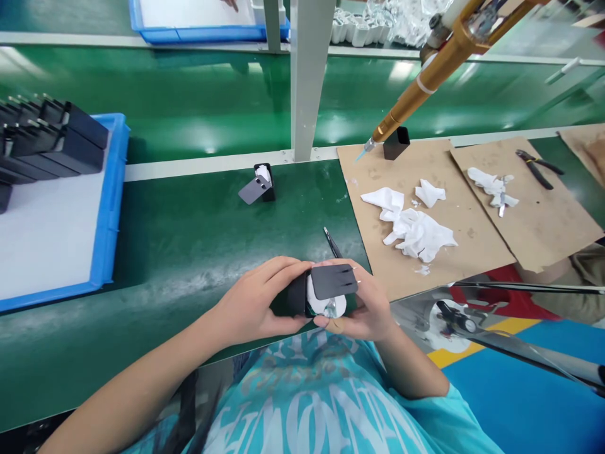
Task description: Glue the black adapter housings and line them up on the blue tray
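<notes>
Near the table's front edge I hold a black plug-in adapter housing [297, 296] on its side between both hands. My left hand [258, 301] is closed around its body. At its open end, the fingers of my right hand [371, 306] grip a dark end plate [331, 282] with metal prongs and a white round part [339, 306] beneath it. The plate sits apart from the housing's mouth. Part of the white piece is hidden by the plate and my fingers. Just beyond my right hand lie black tweezers [332, 243], their tips pointing away.
A similar opened housing [266, 183] stands ahead. At left, a blue tray [108, 239] holds several black adapters [70, 142]. A gold dispenser [401, 107] hangs over cardboard [472, 252] with crumpled white wipes [420, 233] and a black box [396, 144]. Pliers [536, 169] lie farther right.
</notes>
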